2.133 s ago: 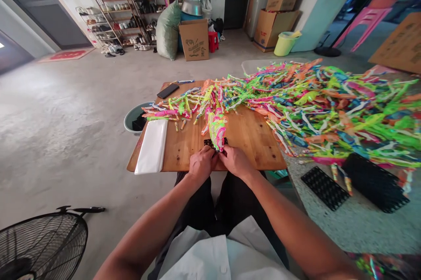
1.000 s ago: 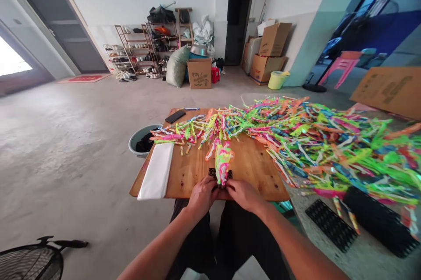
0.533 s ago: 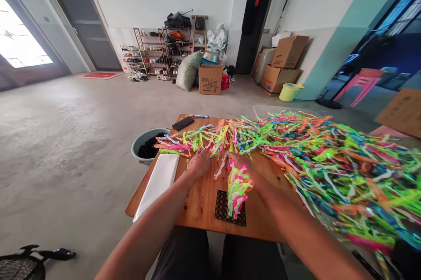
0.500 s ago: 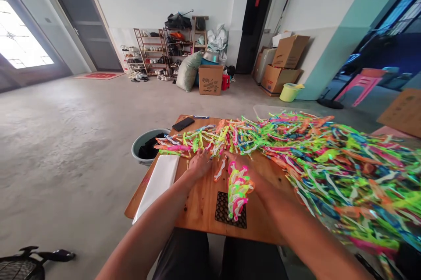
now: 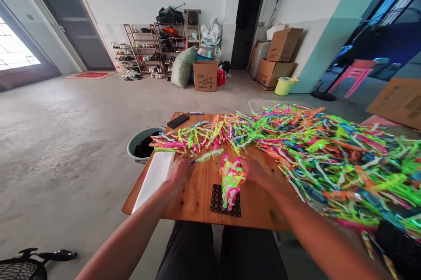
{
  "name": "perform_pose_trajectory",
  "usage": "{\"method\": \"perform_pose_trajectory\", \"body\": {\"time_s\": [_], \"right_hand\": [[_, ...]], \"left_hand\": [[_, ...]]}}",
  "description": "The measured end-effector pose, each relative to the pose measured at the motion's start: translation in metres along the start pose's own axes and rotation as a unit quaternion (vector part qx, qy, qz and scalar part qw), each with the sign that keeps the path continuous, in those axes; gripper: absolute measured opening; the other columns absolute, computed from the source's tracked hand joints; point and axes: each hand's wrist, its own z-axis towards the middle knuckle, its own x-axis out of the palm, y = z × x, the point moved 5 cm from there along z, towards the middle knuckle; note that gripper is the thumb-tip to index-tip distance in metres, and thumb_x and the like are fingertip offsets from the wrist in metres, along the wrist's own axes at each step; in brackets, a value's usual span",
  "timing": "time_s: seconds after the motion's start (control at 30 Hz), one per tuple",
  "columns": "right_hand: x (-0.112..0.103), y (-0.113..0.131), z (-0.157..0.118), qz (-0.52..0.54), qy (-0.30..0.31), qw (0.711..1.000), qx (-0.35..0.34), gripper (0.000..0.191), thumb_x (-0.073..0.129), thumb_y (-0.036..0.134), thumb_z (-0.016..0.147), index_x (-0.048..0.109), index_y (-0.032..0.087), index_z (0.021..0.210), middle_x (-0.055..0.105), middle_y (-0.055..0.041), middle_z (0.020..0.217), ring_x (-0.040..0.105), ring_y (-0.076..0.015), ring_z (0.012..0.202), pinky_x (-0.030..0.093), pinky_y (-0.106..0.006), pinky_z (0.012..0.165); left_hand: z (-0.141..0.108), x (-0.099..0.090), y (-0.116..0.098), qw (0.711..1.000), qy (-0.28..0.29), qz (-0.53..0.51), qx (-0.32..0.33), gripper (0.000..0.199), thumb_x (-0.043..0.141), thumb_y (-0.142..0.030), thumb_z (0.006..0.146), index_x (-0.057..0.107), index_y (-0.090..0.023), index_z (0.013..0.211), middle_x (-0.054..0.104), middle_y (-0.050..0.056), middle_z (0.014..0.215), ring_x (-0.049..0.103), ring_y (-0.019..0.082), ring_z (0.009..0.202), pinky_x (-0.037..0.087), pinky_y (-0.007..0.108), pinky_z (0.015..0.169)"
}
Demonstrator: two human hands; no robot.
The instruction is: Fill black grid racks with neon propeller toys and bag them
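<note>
My left hand (image 5: 180,170) is closed on the end of a green and white plastic piece (image 5: 209,155), which sticks out to the right over the wooden table (image 5: 194,188). My right hand (image 5: 251,168) is beside the upper right of a stacked bundle of neon pieces (image 5: 231,181); its fingers are partly hidden and what they touch is unclear. The bundle rests on a black lattice mat (image 5: 217,201). A large heap of similar colourful pieces (image 5: 315,144) spreads from the table's far edge to the right.
A white stack of sheets (image 5: 154,179) lies at the table's left edge, a black phone (image 5: 178,121) at its far left corner. A bucket with dark cloth (image 5: 133,144) stands left of the table. Boxes and shoe racks line the wall.
My left hand has moved left and nearer, now with the green and white piece. My right hand has shifted beside the bundle. An orange piece no longer shows on the bare wood. The view has turned slightly.
</note>
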Motion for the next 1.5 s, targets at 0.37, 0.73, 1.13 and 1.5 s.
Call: {"method": "perform_pose_trajectory", "body": {"time_s": [0.37, 0.73, 1.13, 1.5], "right_hand": [[0.029, -0.020, -0.087, 0.390, -0.036, 0.896, 0.211, 0.028, 0.057, 0.045, 0.087, 0.061, 0.018, 0.083, 0.059, 0.0021, 0.060, 0.055, -0.0122, 0.050, 0.042, -0.022, 0.049], [0.040, 0.006, -0.099, 0.424, -0.042, 0.889, 0.168, 0.012, 0.064, 0.031, 0.081, 0.059, 0.020, 0.078, 0.062, 0.0027, 0.065, 0.058, -0.0126, 0.053, 0.044, -0.022, 0.050], [0.063, 0.018, -0.085, 0.427, -0.079, 0.878, 0.199, 0.021, 0.066, 0.040, 0.085, 0.060, 0.020, 0.083, 0.068, -0.0002, 0.071, 0.061, -0.0139, 0.055, 0.044, -0.023, 0.048], [0.055, 0.008, -0.088, 0.273, -0.101, 0.951, 0.102, 0.027, 0.060, 0.046, 0.084, 0.065, 0.021, 0.092, 0.073, -0.0031, 0.084, 0.066, -0.0197, 0.075, 0.049, -0.030, 0.070]], "left_hand": [[-0.074, 0.076, -0.018, 0.846, 0.069, -0.497, -0.180, 0.044, 0.078, -0.052, 0.069, 0.070, -0.017, 0.095, 0.072, 0.002, 0.082, 0.070, 0.018, 0.078, 0.058, 0.031, 0.078], [-0.054, 0.086, -0.042, 0.835, 0.073, -0.527, -0.140, 0.034, 0.080, -0.040, 0.069, 0.069, -0.017, 0.091, 0.076, 0.004, 0.086, 0.072, 0.019, 0.081, 0.057, 0.033, 0.082], [-0.045, 0.075, -0.058, 0.935, 0.087, -0.340, -0.059, 0.023, 0.066, -0.036, 0.082, 0.073, -0.017, 0.093, 0.079, 0.003, 0.093, 0.071, 0.020, 0.087, 0.052, 0.027, 0.077], [-0.032, 0.086, -0.046, 0.906, 0.084, -0.413, -0.036, 0.021, 0.063, -0.016, 0.080, 0.066, -0.013, 0.101, 0.075, 0.006, 0.095, 0.069, 0.015, 0.082, 0.050, 0.022, 0.072]]}}
